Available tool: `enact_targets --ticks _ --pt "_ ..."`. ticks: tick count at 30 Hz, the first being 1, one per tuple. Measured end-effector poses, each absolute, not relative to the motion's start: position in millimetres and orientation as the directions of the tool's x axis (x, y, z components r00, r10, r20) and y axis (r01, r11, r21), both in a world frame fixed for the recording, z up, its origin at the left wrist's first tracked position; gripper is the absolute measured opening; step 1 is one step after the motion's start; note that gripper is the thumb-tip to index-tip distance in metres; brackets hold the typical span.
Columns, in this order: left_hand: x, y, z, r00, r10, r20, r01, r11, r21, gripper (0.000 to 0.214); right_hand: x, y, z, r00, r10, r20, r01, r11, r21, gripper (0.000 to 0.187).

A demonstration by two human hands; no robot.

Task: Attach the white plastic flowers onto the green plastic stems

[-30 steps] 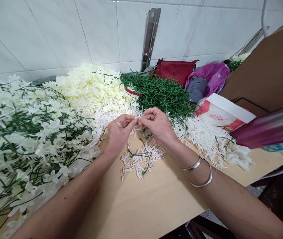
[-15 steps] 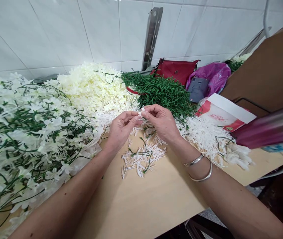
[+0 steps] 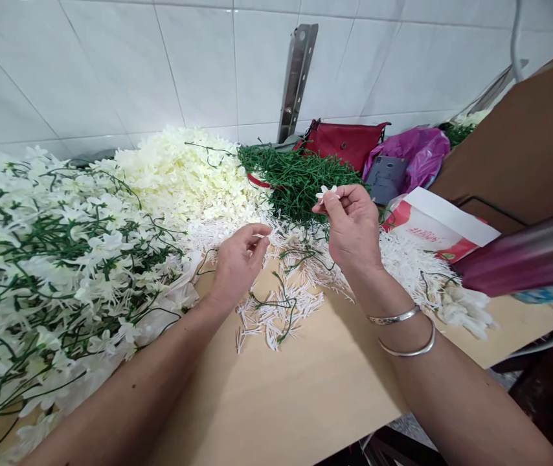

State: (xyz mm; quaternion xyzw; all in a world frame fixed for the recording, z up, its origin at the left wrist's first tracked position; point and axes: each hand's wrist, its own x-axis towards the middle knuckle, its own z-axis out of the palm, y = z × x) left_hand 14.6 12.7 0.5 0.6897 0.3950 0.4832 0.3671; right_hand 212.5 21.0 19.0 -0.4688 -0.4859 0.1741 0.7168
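My right hand [image 3: 357, 223] pinches a small white artificial flower [image 3: 327, 192] between thumb and fingertips, raised in front of a heap of green plastic stems [image 3: 300, 171]. Lower and to the left, my left hand [image 3: 241, 262] has its fingers curled, with a gap between thumb and forefinger; nothing shows in it. That hand is beside loose white stamens [image 3: 279, 314] scattered on the table, with a few green stems lying over them. Behind the hands is a large mound of cream-white petals [image 3: 184, 175].
At left lies a wide pile of white flowers on green stems [image 3: 72, 259]. A second stamen pile [image 3: 403, 262] is at right, by a white and red box [image 3: 439, 223]. Farther back are a red bag [image 3: 347, 142], a purple plastic bag [image 3: 425, 152] and a phone [image 3: 388, 180].
My hands, together before, are now apart. The right one has moved right and up with the white flower; the left one has stayed nearly in place.
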Motion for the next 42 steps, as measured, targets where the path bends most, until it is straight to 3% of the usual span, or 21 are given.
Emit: enact_targets --ticks 4,9,16,28,32,42 --pt "17 14 -2 0.292 0.814 0.502 0.257 -0.572 0.779 0.021 210 19 20 0.509 0.674 0.535 0.218 0.501 -0.838 0.029" --pt "23 22 -7 0.425 0.778 0.462 0.457 -0.625 0.633 0.019 209 19 19 0.511 0.670 0.538 0.220 0.503 -0.836 0.023" --pt "24 40 -3 0.441 0.735 0.515 0.580 -0.671 0.463 0.020 208 20 14 0.524 0.691 0.498 0.168 0.489 -0.856 0.023" --pt "48 77 7 0.388 0.768 0.509 0.753 -0.583 0.306 0.027 209 16 19 0.532 0.708 0.465 0.174 0.446 -0.878 0.021" --pt "46 71 5 0.375 0.806 0.458 0.811 -0.525 0.259 0.018 209 16 17 0.517 0.733 0.442 0.164 0.421 -0.892 0.023" --pt "25 67 17 0.237 0.872 0.428 0.902 -0.361 0.236 0.019 205 16 16 0.523 0.739 0.425 0.156 0.407 -0.900 0.023"
